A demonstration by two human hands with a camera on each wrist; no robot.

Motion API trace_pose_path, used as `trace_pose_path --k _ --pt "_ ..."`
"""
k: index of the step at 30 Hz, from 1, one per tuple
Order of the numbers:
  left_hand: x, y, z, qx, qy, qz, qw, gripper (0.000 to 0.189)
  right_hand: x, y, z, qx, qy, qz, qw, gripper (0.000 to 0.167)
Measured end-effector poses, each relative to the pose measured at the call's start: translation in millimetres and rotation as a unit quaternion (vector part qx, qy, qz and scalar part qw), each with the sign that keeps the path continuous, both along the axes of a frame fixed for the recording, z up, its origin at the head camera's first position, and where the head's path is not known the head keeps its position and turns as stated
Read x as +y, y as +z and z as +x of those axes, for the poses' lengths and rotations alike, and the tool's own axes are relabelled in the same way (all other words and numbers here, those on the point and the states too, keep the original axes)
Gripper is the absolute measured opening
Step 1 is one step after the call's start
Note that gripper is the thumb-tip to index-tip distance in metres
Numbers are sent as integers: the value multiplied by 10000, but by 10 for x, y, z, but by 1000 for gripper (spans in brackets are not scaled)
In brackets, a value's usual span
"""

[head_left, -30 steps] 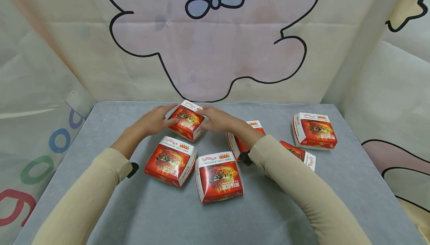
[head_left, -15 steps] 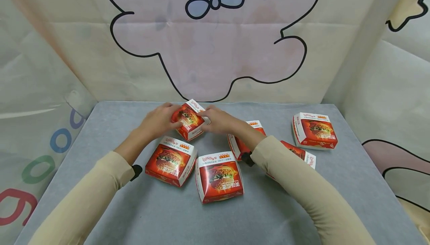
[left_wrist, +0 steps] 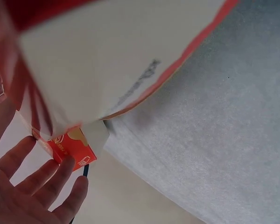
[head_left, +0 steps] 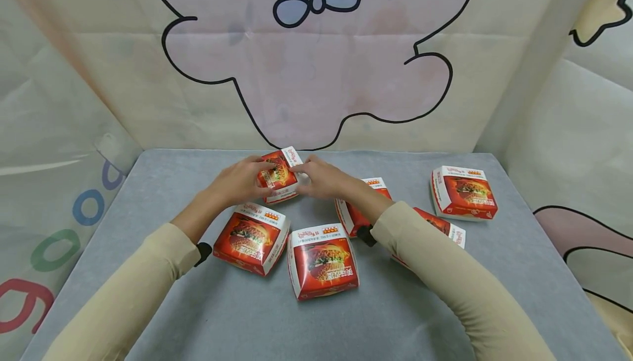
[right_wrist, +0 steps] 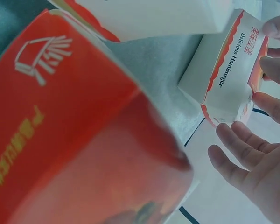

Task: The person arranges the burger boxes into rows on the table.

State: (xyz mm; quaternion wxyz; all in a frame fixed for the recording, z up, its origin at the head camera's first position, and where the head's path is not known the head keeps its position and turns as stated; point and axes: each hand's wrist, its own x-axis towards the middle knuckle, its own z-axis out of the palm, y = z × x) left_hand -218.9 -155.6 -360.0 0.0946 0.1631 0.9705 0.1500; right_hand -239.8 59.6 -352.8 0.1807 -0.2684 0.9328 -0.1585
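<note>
At the back middle of the table, a red and white hamburger box (head_left: 279, 171) is held between both hands. My left hand (head_left: 237, 182) grips its left side, index finger along the far part and thumb at the near corner. On the opposite side my right hand (head_left: 321, 178) pinches the right edge, one finger lying over the top face. In the right wrist view, fingertips touch the white side of the held box (right_wrist: 231, 65), printed "Delicious Hamburger", while other fingers of the right hand (right_wrist: 261, 163) spread beneath it. The left wrist view shows the left hand (left_wrist: 32, 186) with its fingertips near a red box flap (left_wrist: 72, 149).
Two similar boxes, one at left (head_left: 251, 237) and one in the middle (head_left: 323, 262), lie close in front. Another box (head_left: 352, 215) and a further box (head_left: 452, 232) are partly hidden by the right arm. One box (head_left: 463, 192) stands at the back right of the grey-covered table (head_left: 277, 328).
The held box has turned clockwise and shifted slightly right. My left hand has moved right and closed its grip on it; the right hand has barely moved. The other boxes stay put.
</note>
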Motion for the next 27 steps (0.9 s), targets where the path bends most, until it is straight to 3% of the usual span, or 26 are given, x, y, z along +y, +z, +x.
trace_pose_path --k 8,17,27 --pt "-36 30 0 -223 -132 91 9996 67 43 69 -27 -19 -222 -186 9996 71" --pt "-57 32 -5 -515 -324 136 9981 62 89 89 -76 137 -18 -295 9995 67" --pt "-71 12 4 -367 -421 210 9982 59 93 64 -101 123 -7 -209 9997 65"
